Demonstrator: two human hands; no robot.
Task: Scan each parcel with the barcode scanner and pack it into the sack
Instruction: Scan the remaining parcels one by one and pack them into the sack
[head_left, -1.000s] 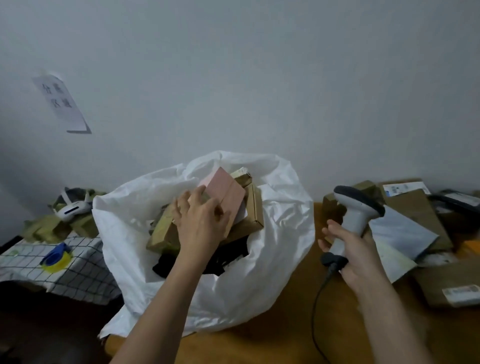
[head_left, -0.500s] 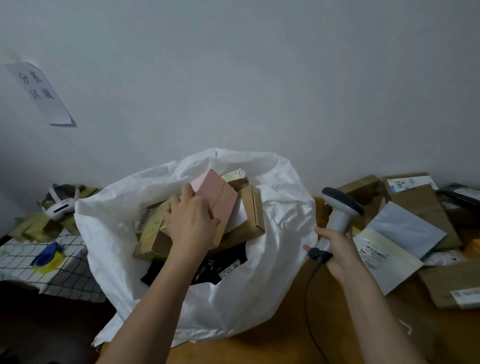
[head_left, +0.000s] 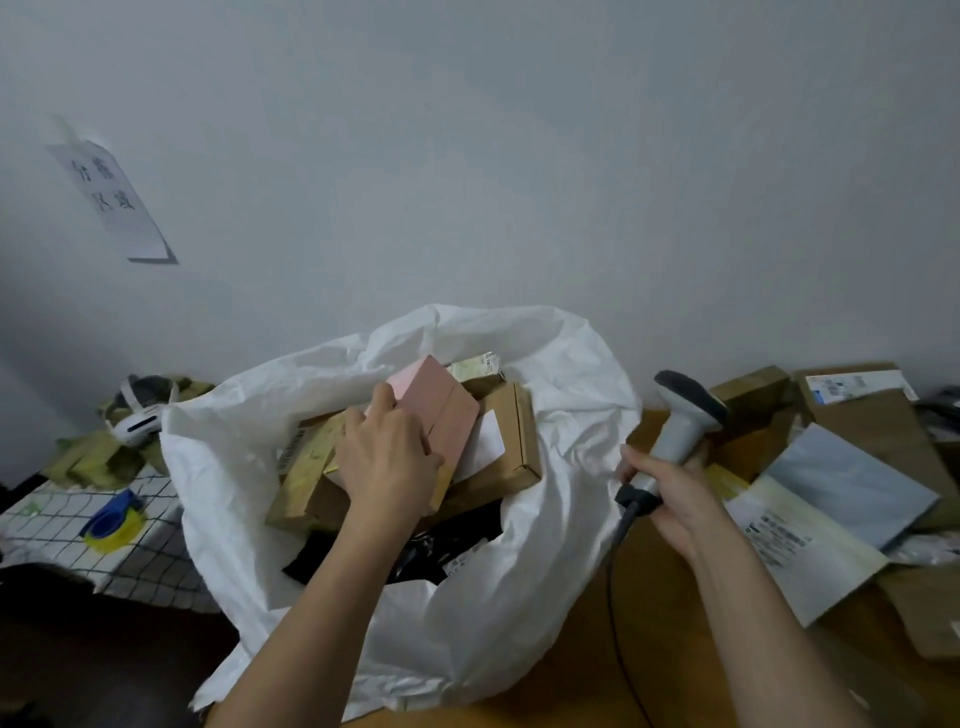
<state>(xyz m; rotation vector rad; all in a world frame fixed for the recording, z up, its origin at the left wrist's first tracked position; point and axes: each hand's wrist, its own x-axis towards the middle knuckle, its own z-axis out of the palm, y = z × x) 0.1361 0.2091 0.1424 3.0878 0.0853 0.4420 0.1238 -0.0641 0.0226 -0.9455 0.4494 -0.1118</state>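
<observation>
Two hands share the work: your left hand (head_left: 387, 457) grasps the pink box (head_left: 434, 410) atop the sack's (head_left: 566, 395) pile to seat it; your right hand (head_left: 670, 493) clenches the barcode scanner (head_left: 680, 421), ready above the worktop (head_left: 654, 613).

table (head_left: 670, 639) | white sack (head_left: 545, 597) left | parcels (head_left: 852, 483) right

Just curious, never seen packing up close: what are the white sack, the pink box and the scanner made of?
Sack: probably thin woven plastic; matte white, crinkled, holds folds.
Pink box: likely matte cardboard; sharp edges, flat faces.
Scanner: seemingly moulded plastic; smooth light grey handle, darker head.
</observation>
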